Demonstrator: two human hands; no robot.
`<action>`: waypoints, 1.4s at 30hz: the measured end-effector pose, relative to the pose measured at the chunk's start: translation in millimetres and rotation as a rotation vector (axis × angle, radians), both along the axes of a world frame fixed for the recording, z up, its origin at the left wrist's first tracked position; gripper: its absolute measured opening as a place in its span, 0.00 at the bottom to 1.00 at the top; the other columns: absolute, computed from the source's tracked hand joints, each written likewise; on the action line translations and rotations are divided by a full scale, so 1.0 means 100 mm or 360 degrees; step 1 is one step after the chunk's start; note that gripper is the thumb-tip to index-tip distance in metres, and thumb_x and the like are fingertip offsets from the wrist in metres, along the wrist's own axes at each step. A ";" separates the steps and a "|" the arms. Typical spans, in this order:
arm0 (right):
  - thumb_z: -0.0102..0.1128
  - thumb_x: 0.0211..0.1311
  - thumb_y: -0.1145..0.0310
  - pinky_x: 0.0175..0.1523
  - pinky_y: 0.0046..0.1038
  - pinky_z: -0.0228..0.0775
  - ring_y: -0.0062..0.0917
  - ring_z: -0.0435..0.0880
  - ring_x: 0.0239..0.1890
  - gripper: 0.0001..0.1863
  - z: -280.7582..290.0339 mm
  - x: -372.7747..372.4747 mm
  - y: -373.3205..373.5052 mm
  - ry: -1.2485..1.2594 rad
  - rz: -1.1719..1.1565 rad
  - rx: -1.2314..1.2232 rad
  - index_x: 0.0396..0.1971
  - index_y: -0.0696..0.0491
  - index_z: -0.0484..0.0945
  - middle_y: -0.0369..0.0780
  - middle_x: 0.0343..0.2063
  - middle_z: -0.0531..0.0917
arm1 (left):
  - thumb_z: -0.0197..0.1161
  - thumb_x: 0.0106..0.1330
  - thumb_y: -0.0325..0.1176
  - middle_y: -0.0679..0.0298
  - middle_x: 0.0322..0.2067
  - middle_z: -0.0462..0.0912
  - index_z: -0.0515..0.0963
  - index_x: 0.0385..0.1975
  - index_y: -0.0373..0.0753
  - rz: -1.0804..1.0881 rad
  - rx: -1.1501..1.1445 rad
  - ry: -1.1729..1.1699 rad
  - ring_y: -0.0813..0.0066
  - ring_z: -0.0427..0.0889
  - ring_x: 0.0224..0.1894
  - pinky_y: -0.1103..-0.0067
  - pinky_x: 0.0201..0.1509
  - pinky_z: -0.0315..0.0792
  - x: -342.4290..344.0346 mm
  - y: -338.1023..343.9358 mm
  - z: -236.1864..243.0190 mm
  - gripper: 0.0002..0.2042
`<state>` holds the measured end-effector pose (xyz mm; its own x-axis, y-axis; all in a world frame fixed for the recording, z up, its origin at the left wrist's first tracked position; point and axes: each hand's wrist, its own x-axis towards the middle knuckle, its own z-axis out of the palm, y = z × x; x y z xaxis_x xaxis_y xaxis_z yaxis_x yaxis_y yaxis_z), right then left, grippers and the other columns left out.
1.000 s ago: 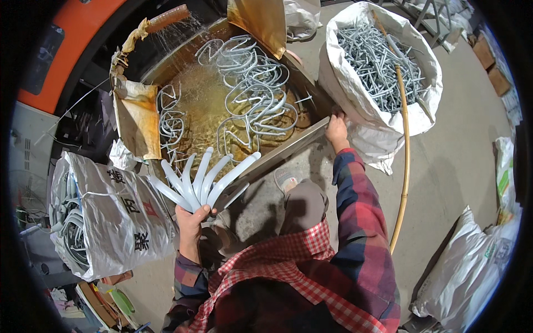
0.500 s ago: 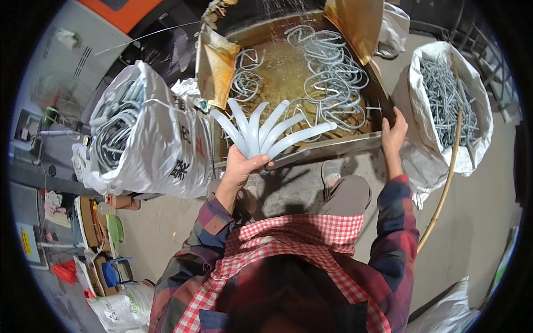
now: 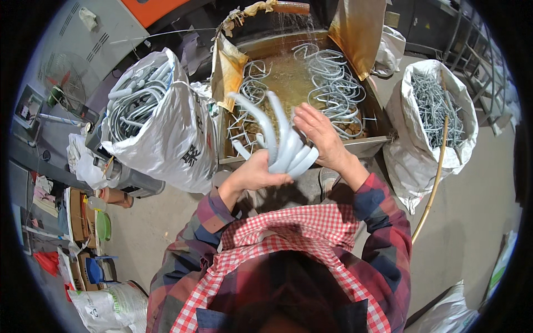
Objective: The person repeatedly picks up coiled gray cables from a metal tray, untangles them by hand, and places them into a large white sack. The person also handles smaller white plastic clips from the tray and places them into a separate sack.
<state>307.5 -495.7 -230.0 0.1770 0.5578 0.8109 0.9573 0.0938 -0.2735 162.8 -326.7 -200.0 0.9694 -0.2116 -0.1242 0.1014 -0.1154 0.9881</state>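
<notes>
My left hand (image 3: 256, 172) grips the lower part of a splayed bundle of pale grey, curved plastic pieces (image 3: 286, 145). My right hand (image 3: 323, 139) is at the bundle's right side, fingers stretched out against it, thumb hidden. Beyond them is a rusty metal trough (image 3: 363, 147) of cloudy yellowish water. Grey looped pieces (image 3: 333, 83) lie along both sides inside it, with small cross-shaped pieces at the near left. Water falls into it from a reddish pipe (image 3: 291, 8) above.
A white sack (image 3: 166, 150) of grey coiled pieces stands left; another sack (image 3: 405, 172) of grey thin pieces stands right, with a bamboo pole (image 3: 433, 188) across it. Cluttered shelving (image 3: 80, 219) lines the lower left; more sacks (image 3: 111, 311) lie low at both sides.
My right hand has left the trough's edge and moved to the bundle. The bundle's pieces are gathered more upright. The view has shifted, bringing both hands nearer the middle.
</notes>
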 end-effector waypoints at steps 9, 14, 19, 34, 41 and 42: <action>0.66 0.41 0.66 0.66 0.37 0.52 0.43 0.59 0.64 0.47 0.40 -0.36 0.04 0.0301 0.0485 -0.0486 0.63 0.59 0.53 0.50 0.64 0.58 | 0.78 0.41 0.32 0.49 0.39 0.81 0.67 0.52 0.28 -0.0641 -0.0599 0.0532 0.58 0.83 0.39 0.66 0.44 0.78 -0.07 0.30 0.34 0.36; 0.68 0.38 0.64 0.64 0.39 0.49 0.41 0.61 0.63 0.45 0.60 -0.35 0.06 0.0247 0.0199 -0.0803 0.62 0.51 0.58 0.49 0.61 0.62 | 0.76 0.44 0.35 0.44 0.39 0.80 0.64 0.53 0.27 -0.0532 -0.1097 0.0432 0.55 0.83 0.38 0.66 0.43 0.79 -0.10 0.32 0.29 0.37; 0.60 0.43 0.73 0.59 0.32 0.60 0.33 0.69 0.56 0.30 0.49 -0.07 0.20 0.0330 0.0350 -0.0609 0.53 0.50 0.70 0.43 0.52 0.73 | 0.62 0.59 0.39 0.40 0.43 0.77 0.59 0.55 0.23 -0.0330 -0.1542 0.0232 0.54 0.82 0.41 0.67 0.45 0.80 0.00 0.15 0.20 0.32; 0.58 0.58 0.68 0.43 0.26 0.73 0.21 0.80 0.37 0.11 -0.35 -0.01 0.47 0.2553 0.0769 -0.0232 0.41 0.53 0.76 0.35 0.35 0.81 | 0.54 0.62 0.40 0.44 0.38 0.79 0.71 0.43 0.22 -0.0167 -0.2246 0.0667 0.55 0.81 0.39 0.64 0.48 0.76 0.36 0.03 0.20 0.22; 0.60 0.54 0.73 0.29 0.23 0.75 0.22 0.79 0.23 0.05 -0.38 -0.08 0.55 0.2718 0.0844 0.0022 0.22 0.56 0.75 0.38 0.21 0.79 | 0.53 0.64 0.44 0.48 0.34 0.80 0.73 0.40 0.27 0.0286 -0.2071 0.0688 0.58 0.82 0.35 0.64 0.43 0.79 0.48 0.05 0.01 0.21; 0.60 0.54 0.73 0.29 0.23 0.75 0.22 0.80 0.23 0.04 -0.37 -0.06 0.56 0.2760 0.0889 0.0014 0.23 0.57 0.76 0.38 0.21 0.79 | 0.52 0.65 0.45 0.49 0.34 0.80 0.72 0.41 0.28 0.0350 -0.1926 0.0698 0.58 0.82 0.34 0.64 0.42 0.79 0.44 0.06 0.01 0.22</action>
<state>301.0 -439.2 -267.4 0.5425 0.8377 -0.0635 -0.5181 0.2741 -0.8102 207.1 -320.2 -198.6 0.9256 -0.2544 -0.2804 0.3425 0.8783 0.3336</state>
